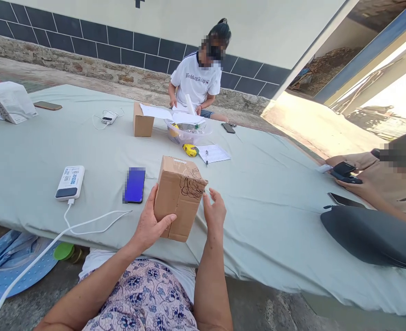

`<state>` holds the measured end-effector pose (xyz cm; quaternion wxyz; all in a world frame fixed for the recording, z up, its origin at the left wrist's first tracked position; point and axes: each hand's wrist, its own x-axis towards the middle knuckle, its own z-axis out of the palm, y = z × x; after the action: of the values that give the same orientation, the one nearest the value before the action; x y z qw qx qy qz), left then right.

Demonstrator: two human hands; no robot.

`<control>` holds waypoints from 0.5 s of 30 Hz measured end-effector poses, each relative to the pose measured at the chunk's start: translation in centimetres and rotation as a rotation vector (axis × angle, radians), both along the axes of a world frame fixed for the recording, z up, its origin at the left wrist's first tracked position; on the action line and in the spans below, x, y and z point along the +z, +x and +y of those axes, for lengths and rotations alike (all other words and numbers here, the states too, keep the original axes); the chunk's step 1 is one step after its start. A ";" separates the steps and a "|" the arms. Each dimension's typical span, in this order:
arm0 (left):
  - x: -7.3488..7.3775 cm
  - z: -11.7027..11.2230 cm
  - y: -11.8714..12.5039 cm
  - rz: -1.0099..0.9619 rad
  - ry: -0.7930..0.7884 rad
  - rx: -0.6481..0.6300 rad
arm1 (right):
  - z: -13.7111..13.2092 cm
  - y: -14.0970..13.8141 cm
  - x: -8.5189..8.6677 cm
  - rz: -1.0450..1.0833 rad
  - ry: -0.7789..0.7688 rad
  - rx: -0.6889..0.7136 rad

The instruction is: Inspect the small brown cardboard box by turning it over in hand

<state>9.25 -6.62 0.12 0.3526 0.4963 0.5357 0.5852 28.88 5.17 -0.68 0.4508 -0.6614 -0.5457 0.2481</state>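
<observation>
A brown cardboard box [177, 197] is tilted up in front of me over the near part of the table. Black scribbled lines mark its upper right corner, where the edge looks frayed. My left hand [151, 218] grips the box from the left, with the thumb lying across the near face. At the right edge, just below the frayed corner, my right hand [214, 209] has its thumb and bent fingers against the box. Its fingertips are partly hidden, so any small flap or tape between them cannot be made out.
A pale green cloth covers the table [268, 207]. Left of the box lie a phone [134, 185] and a white power bank [70, 183] with a cable. Beyond are a yellow tape measure [190, 150], a plastic basket [189, 135] and a smaller box [143, 125]. Other people sit around.
</observation>
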 end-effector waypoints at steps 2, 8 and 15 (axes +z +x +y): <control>-0.1 0.0 0.1 0.008 0.000 0.010 | 0.4 0.7 -1.4 -0.092 -0.070 -0.077; 0.0 0.0 0.1 0.018 0.002 0.000 | 0.4 0.6 -3.4 -0.247 -0.232 -0.179; -0.2 0.1 0.0 0.003 0.004 -0.001 | -0.6 1.1 -1.7 -0.078 -0.177 -0.196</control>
<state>9.29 -6.51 -0.06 0.3513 0.4981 0.5346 0.5854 29.96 4.57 -2.39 0.3911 -0.7578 -0.4718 0.2241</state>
